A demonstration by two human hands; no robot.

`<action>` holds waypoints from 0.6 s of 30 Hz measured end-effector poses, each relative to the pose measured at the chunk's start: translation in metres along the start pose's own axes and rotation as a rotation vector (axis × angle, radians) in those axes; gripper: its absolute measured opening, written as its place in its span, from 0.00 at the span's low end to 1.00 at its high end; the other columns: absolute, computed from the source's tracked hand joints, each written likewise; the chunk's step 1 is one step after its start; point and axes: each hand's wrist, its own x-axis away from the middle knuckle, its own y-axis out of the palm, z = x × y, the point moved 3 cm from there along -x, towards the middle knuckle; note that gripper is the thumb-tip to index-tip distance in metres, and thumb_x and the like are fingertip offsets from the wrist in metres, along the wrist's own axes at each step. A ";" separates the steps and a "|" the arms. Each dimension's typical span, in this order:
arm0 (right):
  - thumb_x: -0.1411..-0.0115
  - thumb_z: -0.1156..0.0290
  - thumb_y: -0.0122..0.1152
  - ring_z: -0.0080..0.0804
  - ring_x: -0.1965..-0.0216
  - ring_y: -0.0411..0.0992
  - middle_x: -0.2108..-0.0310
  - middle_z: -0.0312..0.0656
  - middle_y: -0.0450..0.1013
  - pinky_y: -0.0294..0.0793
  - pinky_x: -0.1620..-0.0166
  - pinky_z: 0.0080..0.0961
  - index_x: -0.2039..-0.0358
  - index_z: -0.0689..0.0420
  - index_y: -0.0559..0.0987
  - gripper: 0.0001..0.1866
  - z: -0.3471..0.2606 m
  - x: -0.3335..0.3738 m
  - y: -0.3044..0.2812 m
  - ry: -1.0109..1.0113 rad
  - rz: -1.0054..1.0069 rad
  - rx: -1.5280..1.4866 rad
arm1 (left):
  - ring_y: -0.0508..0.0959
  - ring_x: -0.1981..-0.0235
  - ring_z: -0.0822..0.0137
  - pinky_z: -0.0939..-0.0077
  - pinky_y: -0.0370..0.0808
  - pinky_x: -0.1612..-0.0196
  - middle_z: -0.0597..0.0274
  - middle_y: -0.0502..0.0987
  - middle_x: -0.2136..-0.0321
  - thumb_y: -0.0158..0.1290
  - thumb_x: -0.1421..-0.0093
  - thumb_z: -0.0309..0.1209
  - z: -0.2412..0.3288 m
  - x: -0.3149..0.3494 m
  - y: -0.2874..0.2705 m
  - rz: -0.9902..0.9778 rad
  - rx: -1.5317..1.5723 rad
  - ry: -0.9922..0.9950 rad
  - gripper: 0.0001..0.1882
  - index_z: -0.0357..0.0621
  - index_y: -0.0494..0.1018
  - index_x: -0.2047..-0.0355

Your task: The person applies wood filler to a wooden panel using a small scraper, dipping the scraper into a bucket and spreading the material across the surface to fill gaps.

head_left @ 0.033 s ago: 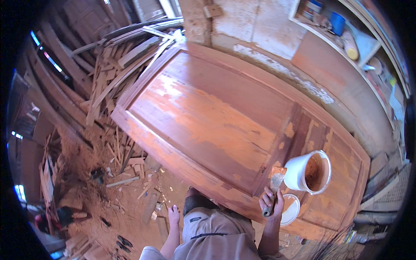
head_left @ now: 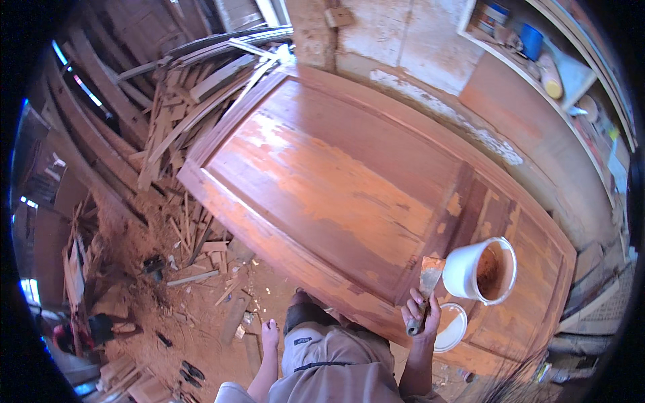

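Grips a putty knife (head_left: 431,270) in the right hand (head_left: 421,314), with fingers and thumb clamped around the slim, dark handle. Flat metal blade, widening toward a broad tip crusted with orange-brown paste. Points blade-first away from the body, toward the top of the view and slightly right; slants steeply along the long axis, from handle end at lower left to blade edge at upper right. Held over the near side of a panelled wooden door (head_left: 376,141), just left of a white plastic bucket (head_left: 460,272).

On the door, raised mouldings, smooth reddish-brown grain and ragged, matte orange smears; stretches lengthwise from upper left to lower right. In the round-rimmed bucket, rough brown paste; mouth turned rightward in the view. Just below, a flat, white, circular lid (head_left: 451,327).

Near the person's left side, apart from the door, the left hand (head_left: 270,332), with fingers seemingly curled; cannot tell whether closed on anything. Beyond, a jumble of straight, splintery wood offcuts (head_left: 171,127) above a dusty, reddish floor (head_left: 201,316).
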 end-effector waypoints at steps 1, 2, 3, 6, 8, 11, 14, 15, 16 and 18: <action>0.26 0.56 0.38 0.19 0.83 0.58 0.67 0.36 0.63 0.66 0.75 0.24 0.51 0.59 0.68 0.19 0.013 -0.009 0.005 0.033 -0.009 -0.023 | 0.81 0.59 0.57 0.64 0.76 0.55 0.46 0.79 0.58 0.46 0.31 0.45 -0.019 -0.004 -0.023 0.015 -0.094 0.000 0.25 0.31 0.71 0.51; 0.26 0.56 0.39 0.19 0.83 0.59 0.67 0.37 0.63 0.66 0.75 0.23 0.50 0.59 0.68 0.19 0.017 -0.016 0.013 0.041 -0.019 -0.043 | 0.81 0.59 0.57 0.64 0.76 0.55 0.46 0.79 0.58 0.46 0.31 0.45 -0.028 0.000 -0.029 0.027 -0.084 -0.010 0.25 0.31 0.71 0.51; 0.26 0.56 0.39 0.19 0.83 0.60 0.66 0.38 0.63 0.67 0.74 0.23 0.50 0.60 0.67 0.19 0.021 -0.025 0.020 0.046 -0.030 -0.066 | 0.80 0.63 0.62 0.68 0.77 0.61 0.50 0.78 0.62 0.47 0.31 0.44 -0.031 0.001 -0.035 0.026 -0.106 0.069 0.23 0.31 0.70 0.52; 0.27 0.59 0.40 0.21 0.85 0.64 0.65 0.40 0.63 0.66 0.77 0.23 0.51 0.65 0.66 0.19 0.024 -0.046 0.036 0.080 -0.174 -0.081 | 0.79 0.67 0.67 0.73 0.78 0.66 0.54 0.77 0.65 0.47 0.30 0.42 -0.026 0.008 -0.039 -0.036 -0.124 0.097 0.22 0.31 0.69 0.53; 0.30 0.60 0.39 0.24 0.90 0.62 0.67 0.45 0.65 0.64 0.83 0.24 0.48 0.63 0.66 0.21 0.039 -0.058 0.041 0.110 -0.214 -0.182 | 0.79 0.66 0.67 0.73 0.78 0.64 0.54 0.77 0.65 0.47 0.31 0.42 -0.017 -0.016 -0.060 -0.059 -0.138 0.074 0.22 0.30 0.69 0.52; 0.29 0.58 0.37 0.25 0.88 0.64 0.68 0.45 0.66 0.65 0.83 0.25 0.48 0.63 0.68 0.22 0.068 -0.073 0.060 0.091 -0.240 -0.136 | 0.80 0.58 0.53 0.62 0.75 0.52 0.44 0.80 0.60 0.50 0.33 0.46 -0.001 -0.056 -0.088 -0.010 -0.157 0.057 0.25 0.32 0.73 0.53; 0.28 0.54 0.36 0.26 0.88 0.63 0.71 0.43 0.66 0.64 0.83 0.25 0.47 0.60 0.68 0.23 0.104 -0.078 0.062 0.051 -0.142 -0.127 | 0.80 0.61 0.57 0.65 0.76 0.54 0.47 0.79 0.63 0.51 0.33 0.43 0.035 -0.109 -0.105 -0.011 -0.183 0.056 0.22 0.34 0.74 0.54; 0.28 0.54 0.36 0.26 0.88 0.63 0.71 0.43 0.66 0.64 0.83 0.25 0.47 0.60 0.68 0.23 0.113 -0.079 0.055 0.048 -0.135 -0.109 | 0.80 0.61 0.57 0.65 0.76 0.54 0.47 0.79 0.63 0.51 0.33 0.43 0.058 -0.118 -0.106 -0.027 -0.175 0.049 0.22 0.34 0.74 0.54; 0.27 0.51 0.35 0.26 0.87 0.62 0.74 0.41 0.66 0.64 0.82 0.25 0.48 0.58 0.69 0.24 0.122 -0.080 0.043 0.024 -0.107 -0.034 | 0.80 0.61 0.60 0.66 0.76 0.55 0.47 0.79 0.63 0.51 0.33 0.41 0.087 -0.123 -0.110 0.016 -0.077 0.168 0.20 0.34 0.73 0.53; 0.27 0.47 0.32 0.26 0.86 0.62 0.78 0.36 0.67 0.64 0.80 0.28 0.42 0.54 0.67 0.27 0.164 -0.090 0.047 -0.075 -0.002 0.048 | 0.80 0.64 0.66 0.70 0.77 0.59 0.49 0.80 0.66 0.52 0.34 0.34 0.139 -0.146 -0.141 0.098 0.002 0.334 0.14 0.35 0.74 0.55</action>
